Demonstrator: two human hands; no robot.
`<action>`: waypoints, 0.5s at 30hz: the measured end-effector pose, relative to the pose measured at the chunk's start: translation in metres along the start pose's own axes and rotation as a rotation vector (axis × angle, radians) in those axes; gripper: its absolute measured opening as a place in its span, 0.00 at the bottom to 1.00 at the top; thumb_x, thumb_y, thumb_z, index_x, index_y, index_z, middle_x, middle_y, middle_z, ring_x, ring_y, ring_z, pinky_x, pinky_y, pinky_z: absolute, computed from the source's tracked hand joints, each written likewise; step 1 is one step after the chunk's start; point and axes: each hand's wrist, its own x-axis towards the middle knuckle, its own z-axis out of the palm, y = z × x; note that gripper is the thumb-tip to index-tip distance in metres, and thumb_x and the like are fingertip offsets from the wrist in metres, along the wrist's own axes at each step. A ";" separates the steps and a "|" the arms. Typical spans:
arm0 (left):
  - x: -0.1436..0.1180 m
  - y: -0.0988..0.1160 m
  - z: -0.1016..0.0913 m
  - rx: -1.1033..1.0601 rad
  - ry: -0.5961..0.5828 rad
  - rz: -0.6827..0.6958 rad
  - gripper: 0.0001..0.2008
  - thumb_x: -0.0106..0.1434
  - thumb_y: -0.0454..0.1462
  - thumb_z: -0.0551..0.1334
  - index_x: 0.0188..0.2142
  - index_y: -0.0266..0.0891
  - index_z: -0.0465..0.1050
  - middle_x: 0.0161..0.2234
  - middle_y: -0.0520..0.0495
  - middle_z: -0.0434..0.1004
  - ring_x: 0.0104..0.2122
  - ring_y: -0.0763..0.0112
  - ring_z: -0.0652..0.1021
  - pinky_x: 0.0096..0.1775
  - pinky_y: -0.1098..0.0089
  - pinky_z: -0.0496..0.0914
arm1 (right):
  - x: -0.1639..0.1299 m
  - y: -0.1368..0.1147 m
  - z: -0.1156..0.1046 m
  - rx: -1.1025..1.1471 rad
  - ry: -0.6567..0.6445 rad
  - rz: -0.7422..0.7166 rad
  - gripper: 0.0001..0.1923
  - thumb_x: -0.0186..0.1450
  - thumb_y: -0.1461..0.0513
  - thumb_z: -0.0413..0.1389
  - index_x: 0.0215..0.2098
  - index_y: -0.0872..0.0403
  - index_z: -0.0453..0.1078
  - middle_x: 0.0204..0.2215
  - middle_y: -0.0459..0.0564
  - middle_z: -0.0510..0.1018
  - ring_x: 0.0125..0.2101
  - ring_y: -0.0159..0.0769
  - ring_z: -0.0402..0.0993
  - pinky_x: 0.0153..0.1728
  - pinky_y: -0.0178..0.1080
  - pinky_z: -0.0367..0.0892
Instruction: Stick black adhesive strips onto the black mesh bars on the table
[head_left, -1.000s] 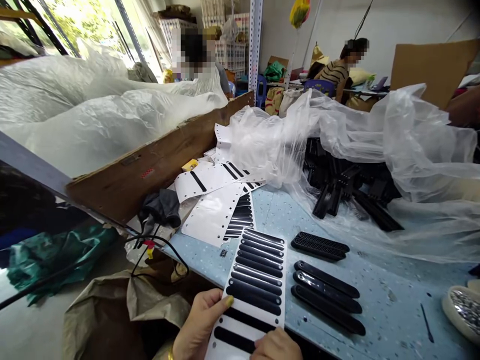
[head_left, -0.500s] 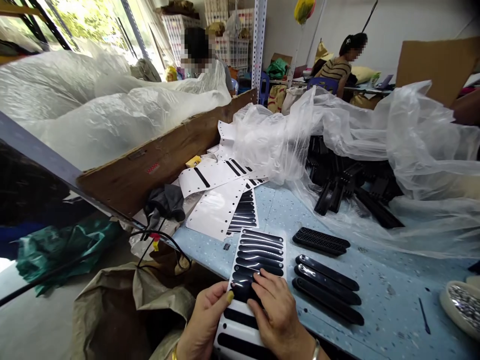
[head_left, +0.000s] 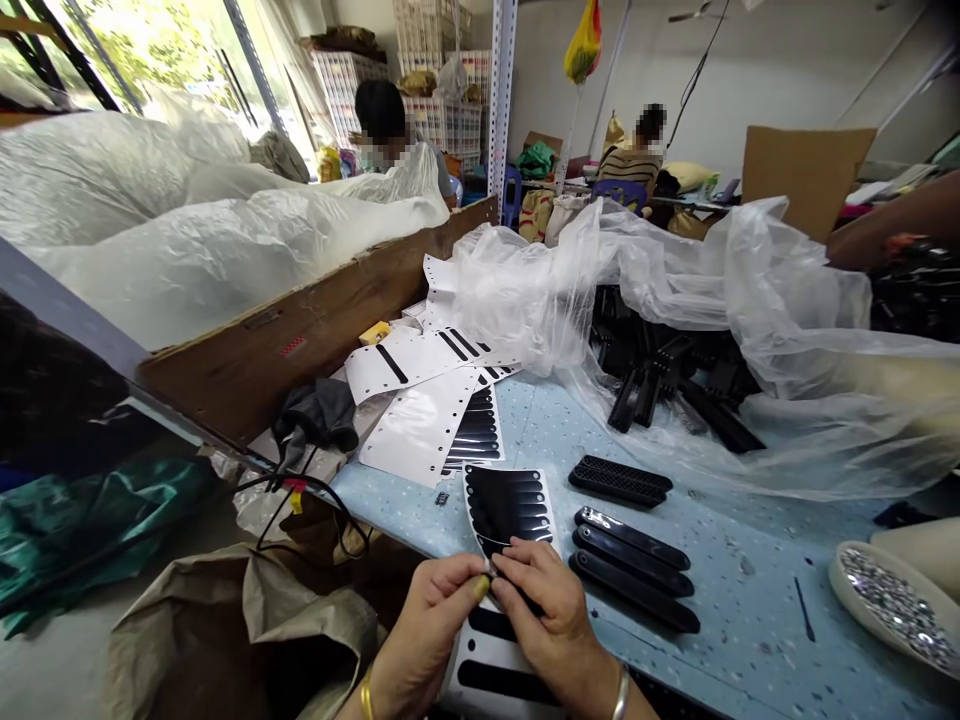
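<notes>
Bench inspection: both hands on strip sheet, open bag and filled bowl alongside

The white sheet [head_left: 499, 653], carrying rows of black strips [head_left: 510, 500], is at the near edge of the bench [head_left: 540, 430], its upper part bowed. The left hand [head_left: 480, 578] is closed, thumb against fingers, on the sheet at its left side. The right hand [head_left: 501, 578] is partly curled; its fingertips meet those of the left over the sheet. Whether it grips a strip cannot be told.

Containers are as follows. A clear plastic bag [head_left: 772, 275] lies open across the rear of the bench, with a heap of black parts [head_left: 660, 375] showing at its mouth. A pale bowl [head_left: 851, 608] at the right contains many small shiny pieces [head_left: 892, 605]. Below the bench, left of the hands, a tan sack [head_left: 300, 605] gapes; its interior is too dark to read. A yellow and red bag [head_left: 583, 45] hangs in the background, contents not discernible.

To the right of the sheet, three smooth black bars [head_left: 634, 570] lie side by side, with a lattice-faced black piece [head_left: 621, 480] just behind them. Further sheets [head_left: 416, 425] overlap near the wooden board [head_left: 315, 320].
</notes>
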 end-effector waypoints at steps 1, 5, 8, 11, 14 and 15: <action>0.001 0.000 0.000 -0.017 -0.002 -0.017 0.09 0.55 0.39 0.69 0.29 0.33 0.78 0.26 0.50 0.72 0.27 0.76 0.67 0.31 0.75 0.62 | 0.001 0.000 -0.001 0.005 -0.001 0.020 0.13 0.65 0.65 0.54 0.45 0.53 0.76 0.36 0.54 0.77 0.40 0.39 0.74 0.45 0.45 0.72; 0.008 0.001 0.000 -0.048 0.009 -0.044 0.08 0.55 0.37 0.68 0.27 0.32 0.76 0.24 0.50 0.71 0.25 0.77 0.67 0.30 0.76 0.61 | 0.006 0.000 -0.006 0.028 -0.002 0.112 0.12 0.66 0.65 0.52 0.43 0.52 0.77 0.39 0.54 0.78 0.45 0.41 0.74 0.47 0.44 0.71; 0.011 0.004 -0.001 -0.079 0.021 -0.061 0.05 0.54 0.34 0.67 0.26 0.32 0.76 0.23 0.50 0.71 0.23 0.77 0.68 0.28 0.76 0.60 | 0.008 0.002 -0.007 0.132 0.004 0.227 0.12 0.68 0.65 0.51 0.43 0.52 0.77 0.40 0.53 0.79 0.44 0.38 0.75 0.48 0.40 0.71; 0.012 0.006 0.002 -0.121 -0.001 -0.081 0.09 0.56 0.37 0.67 0.35 0.33 0.79 0.25 0.47 0.75 0.25 0.74 0.71 0.29 0.75 0.63 | 0.010 0.005 -0.004 0.173 0.054 0.296 0.11 0.68 0.64 0.51 0.42 0.54 0.76 0.38 0.52 0.80 0.37 0.35 0.78 0.41 0.34 0.74; 0.015 0.005 0.006 -0.103 -0.018 -0.068 0.16 0.57 0.43 0.68 0.40 0.34 0.79 0.28 0.44 0.78 0.25 0.72 0.73 0.29 0.74 0.65 | 0.016 0.002 -0.006 0.091 0.108 0.159 0.09 0.66 0.64 0.53 0.40 0.55 0.75 0.34 0.51 0.80 0.34 0.35 0.78 0.36 0.32 0.74; 0.019 0.007 0.007 -0.081 -0.021 -0.054 0.17 0.57 0.44 0.68 0.40 0.34 0.79 0.28 0.43 0.79 0.26 0.71 0.74 0.29 0.74 0.66 | 0.020 -0.003 -0.012 0.054 0.138 0.111 0.08 0.66 0.65 0.53 0.40 0.55 0.74 0.33 0.51 0.80 0.34 0.35 0.78 0.37 0.32 0.74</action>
